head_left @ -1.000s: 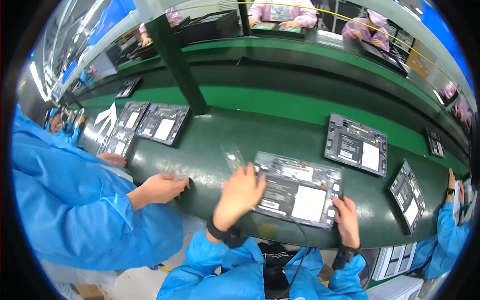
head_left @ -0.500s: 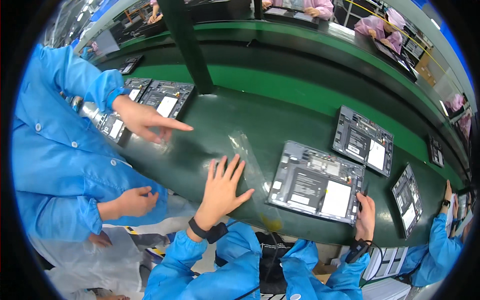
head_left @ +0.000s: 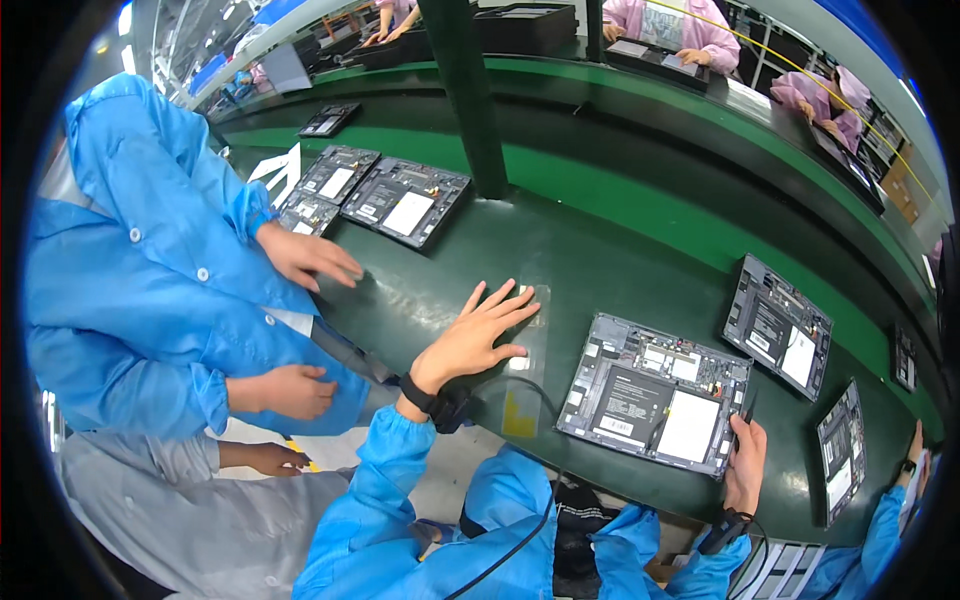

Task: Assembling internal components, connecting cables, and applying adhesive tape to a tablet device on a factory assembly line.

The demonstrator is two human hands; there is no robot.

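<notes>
Open device (head_left: 640,398) near green bench (head_left: 645,280) edge

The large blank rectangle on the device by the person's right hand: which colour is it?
The rectangle is white; the head view shows it best.

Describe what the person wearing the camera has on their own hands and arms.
The left hand and right hand wear no gloves. The left sleeve and right sleeve are bright blue. A black left wristband and dark right wristband carry boxy modules, with thin dark cables beside them.
</notes>
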